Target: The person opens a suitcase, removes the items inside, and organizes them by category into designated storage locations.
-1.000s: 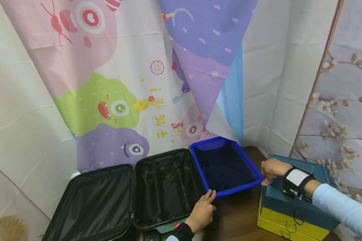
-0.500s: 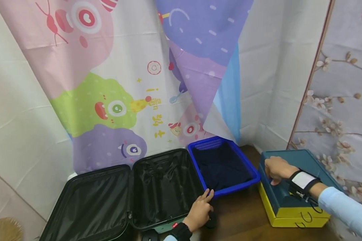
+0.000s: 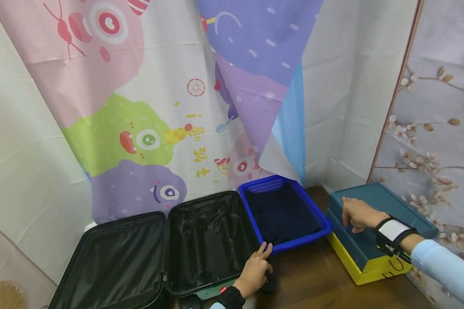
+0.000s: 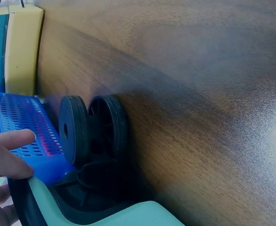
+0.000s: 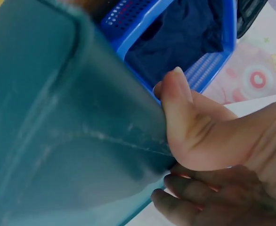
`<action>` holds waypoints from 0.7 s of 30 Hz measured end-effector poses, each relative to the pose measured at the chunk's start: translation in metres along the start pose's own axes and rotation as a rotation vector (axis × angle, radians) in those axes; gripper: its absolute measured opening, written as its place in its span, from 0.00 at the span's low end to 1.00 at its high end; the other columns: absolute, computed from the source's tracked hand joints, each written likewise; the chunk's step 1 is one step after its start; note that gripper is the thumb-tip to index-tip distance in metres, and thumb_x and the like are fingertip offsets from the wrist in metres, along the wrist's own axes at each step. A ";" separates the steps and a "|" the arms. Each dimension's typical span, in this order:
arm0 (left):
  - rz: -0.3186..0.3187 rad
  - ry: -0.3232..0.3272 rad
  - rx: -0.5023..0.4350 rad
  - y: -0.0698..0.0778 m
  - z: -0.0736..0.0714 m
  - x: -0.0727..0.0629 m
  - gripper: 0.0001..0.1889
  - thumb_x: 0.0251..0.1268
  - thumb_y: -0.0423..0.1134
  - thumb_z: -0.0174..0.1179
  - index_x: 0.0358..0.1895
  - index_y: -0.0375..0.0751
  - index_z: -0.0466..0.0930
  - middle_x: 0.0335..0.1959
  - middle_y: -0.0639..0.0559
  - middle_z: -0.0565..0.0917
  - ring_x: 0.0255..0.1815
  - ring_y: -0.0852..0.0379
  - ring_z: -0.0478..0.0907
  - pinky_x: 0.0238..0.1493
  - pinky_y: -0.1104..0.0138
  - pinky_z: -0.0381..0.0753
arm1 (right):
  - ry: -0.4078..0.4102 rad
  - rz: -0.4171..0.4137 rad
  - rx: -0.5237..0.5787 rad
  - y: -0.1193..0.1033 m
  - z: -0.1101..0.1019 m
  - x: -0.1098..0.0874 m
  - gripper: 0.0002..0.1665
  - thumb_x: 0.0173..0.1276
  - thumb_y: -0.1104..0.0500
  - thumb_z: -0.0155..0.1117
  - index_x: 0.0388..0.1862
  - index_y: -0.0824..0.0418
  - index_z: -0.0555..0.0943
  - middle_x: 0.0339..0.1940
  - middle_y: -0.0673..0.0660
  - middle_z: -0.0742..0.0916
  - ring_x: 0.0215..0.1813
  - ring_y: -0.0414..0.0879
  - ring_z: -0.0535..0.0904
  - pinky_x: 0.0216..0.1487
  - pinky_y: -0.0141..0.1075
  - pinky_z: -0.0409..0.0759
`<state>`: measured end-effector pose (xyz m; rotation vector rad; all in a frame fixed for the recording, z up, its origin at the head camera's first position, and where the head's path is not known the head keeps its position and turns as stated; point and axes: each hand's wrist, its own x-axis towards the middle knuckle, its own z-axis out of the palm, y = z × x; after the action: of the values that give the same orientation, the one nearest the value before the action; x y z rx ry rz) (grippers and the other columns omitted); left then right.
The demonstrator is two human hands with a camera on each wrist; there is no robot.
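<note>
My left hand (image 3: 253, 272) lies over the front right corner of an open suitcase (image 3: 212, 240), two fingers stretched to the near corner of a blue basket (image 3: 299, 242). In the left wrist view, one finger lies against the basket's perforated wall (image 4: 22, 115) and another on the suitcase rim. Dark folded cloth (image 3: 286, 210) fills the basket. My right hand (image 3: 361, 214) holds the left edge of a teal and yellow box (image 3: 386, 201) with curled fingers. In the right wrist view, its thumb (image 5: 178, 101) lies along the box edge; the fingertips meet the teal surface.
The suitcase's other half (image 3: 116, 257) lies open at left, black-lined. Black suitcase wheels (image 4: 91, 127) stick out beside the basket. The brown wooden tabletop (image 3: 305, 279) shows in front. A printed curtain (image 3: 154, 107) hangs behind; a flowered cloth (image 3: 433, 128) hangs at right.
The teal and yellow box has turned and shifted farther back, with my right hand staying at its left edge. My left hand keeps its place at the basket corner. The head view has shifted slightly.
</note>
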<state>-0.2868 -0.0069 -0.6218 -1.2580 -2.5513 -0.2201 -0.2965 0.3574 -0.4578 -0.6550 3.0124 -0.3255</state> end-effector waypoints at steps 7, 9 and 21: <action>0.000 0.017 -0.042 -0.002 0.001 0.001 0.15 0.29 0.29 0.77 0.26 0.51 0.91 0.66 0.41 0.75 0.68 0.41 0.70 0.52 0.62 0.77 | -0.051 0.084 0.173 0.012 -0.002 0.018 0.18 0.42 0.84 0.64 0.22 0.63 0.86 0.56 0.87 0.73 0.40 0.69 0.81 0.20 0.33 0.76; 0.008 0.026 -0.040 -0.002 0.001 0.000 0.15 0.29 0.29 0.77 0.26 0.51 0.91 0.65 0.41 0.76 0.67 0.41 0.70 0.52 0.62 0.77 | -0.065 0.094 0.210 0.014 -0.004 0.024 0.18 0.42 0.84 0.64 0.23 0.64 0.87 0.56 0.87 0.72 0.40 0.69 0.81 0.18 0.31 0.72; -0.010 -0.005 -0.047 -0.004 0.000 0.003 0.13 0.35 0.28 0.75 0.27 0.49 0.91 0.67 0.41 0.74 0.70 0.42 0.68 0.53 0.60 0.77 | -0.174 0.229 -0.016 0.011 -0.012 0.045 0.41 0.55 0.72 0.71 0.69 0.70 0.69 0.71 0.82 0.58 0.69 0.80 0.53 0.50 0.58 0.74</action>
<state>-0.2918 -0.0069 -0.6212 -1.2643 -2.5716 -0.2815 -0.3425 0.3511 -0.4482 -0.3142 2.8858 -0.2208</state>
